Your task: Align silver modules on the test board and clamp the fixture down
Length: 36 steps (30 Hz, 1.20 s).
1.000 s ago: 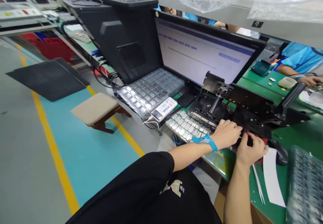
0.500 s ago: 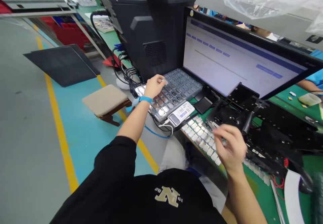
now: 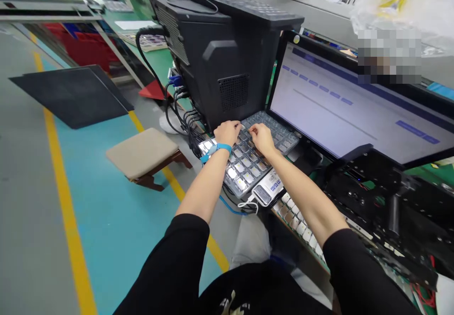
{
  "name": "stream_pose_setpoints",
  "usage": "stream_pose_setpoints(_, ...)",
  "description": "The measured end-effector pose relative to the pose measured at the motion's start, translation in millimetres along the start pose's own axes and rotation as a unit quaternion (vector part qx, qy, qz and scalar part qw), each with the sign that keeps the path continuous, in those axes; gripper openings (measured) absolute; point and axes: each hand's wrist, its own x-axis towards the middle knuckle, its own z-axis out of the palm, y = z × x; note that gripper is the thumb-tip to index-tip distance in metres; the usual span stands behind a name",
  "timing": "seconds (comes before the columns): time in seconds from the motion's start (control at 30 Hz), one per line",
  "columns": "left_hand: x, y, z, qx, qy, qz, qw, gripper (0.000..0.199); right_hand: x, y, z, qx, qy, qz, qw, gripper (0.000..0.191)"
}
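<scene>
Our left hand (image 3: 227, 133) and right hand (image 3: 262, 139) rest side by side on the clear tray (image 3: 280, 135); we cannot tell whether either grip is clamped.

Our blue wristband (image 3: 216, 150) | our black sleeves (image 3: 187, 244) | clear gridded blister tray (image 3: 244, 168) under our hands (image 3: 227, 133) | teal, yellow-striped floor (image 3: 106, 211) left of them

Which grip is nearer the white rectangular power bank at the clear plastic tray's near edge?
Right. The right grip rests on the clear plastic tray, just beyond the white rectangular power bank; the left grip, above a blue wristband, sits farther away, towards the tray's left end.
</scene>
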Motion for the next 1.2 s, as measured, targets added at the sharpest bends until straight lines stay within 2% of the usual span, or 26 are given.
stream_pose_setpoints(0.13, -3.9, 2.2, -2.3, 0.020, -0.003, 0.016, 1.000, 0.037, 8.2, -1.7, 14.4, -0.043, -0.032, 0.006, 0.999, 0.023)
stream_pose_setpoints(0.27, -6.0, 2.6, -2.8, 0.035, -0.006, 0.028, 0.999, 0.039, 1.9, -5.5, 10.6, -0.076, -0.055, 0.003, 0.996, 0.030)
stream_pose_setpoints(0.47, -8.2, 0.4, -5.5, 0.052, -0.014, 0.049, 0.997, 0.047, -32.7, -17.4, -4.8, -0.116, -0.078, -0.007, 0.990, 0.034)
stream_pose_setpoints(0.63, -11.0, 3.3, -14.2, 0.068, -0.015, 0.054, 0.996, 0.046, -67.5, -39.3, -23.9, -0.128, -0.078, -0.038, 0.988, 0.030)
stream_pose_setpoints(0.73, -11.7, 4.0, -17.6, 0.084, -0.019, 0.054, 0.995, 0.048, -119.0, -57.2, -41.8, -0.101, -0.057, -0.069, 0.991, 0.029)
stream_pose_setpoints(0.83, -11.9, 4.1, -20.5, 0.105, -0.018, 0.053, 0.993, 0.050, -203.3, -68.0, -64.1, -0.030, -0.004, -0.170, 0.985, 0.028)
stream_pose_setpoints(0.9, -12.5, 5.8, -23.7, 0.116, -0.020, 0.058, 0.991, 0.052, -267.1, -63.7, -81.0, 0.016, 0.031, -0.209, 0.977, 0.023)
stream_pose_setpoints(0.97, -17.1, 10.4, -29.3, 0.122, -0.018, 0.073, 0.990, 0.052, -327.4, -47.5, -98.9, 0.039, 0.083, -0.155, 0.984, 0.018)
stream_pose_setpoints(1.03, -31.5, 18.6, -37.2, 0.111, 0.006, 0.110, 0.988, 0.049, -378.4, -22.6, -117.6, 0.011, 0.152, -0.043, 0.987, 0.018)
stream_pose_setpoints(1.1, -61.6, 30.4, -44.6, 0.076, 0.041, 0.185, 0.979, 0.044, -416.8, 3.5, -134.7, -0.053, 0.202, 0.057, 0.976, 0.021)
stream_pose_setpoints(1.13, -83.2, 37.4, -46.6, 0.057, 0.032, 0.250, 0.966, 0.040, -430.8, 14.4, -141.4, -0.084, 0.209, 0.089, 0.970, 0.021)
stream_pose_setpoints(1.2, -136.8, 53.5, -44.6, 0.009, -0.018, 0.394, 0.919, 0.034, -448.6, 29.2, -148.0, -0.124, 0.201, 0.119, 0.964, 0.023)
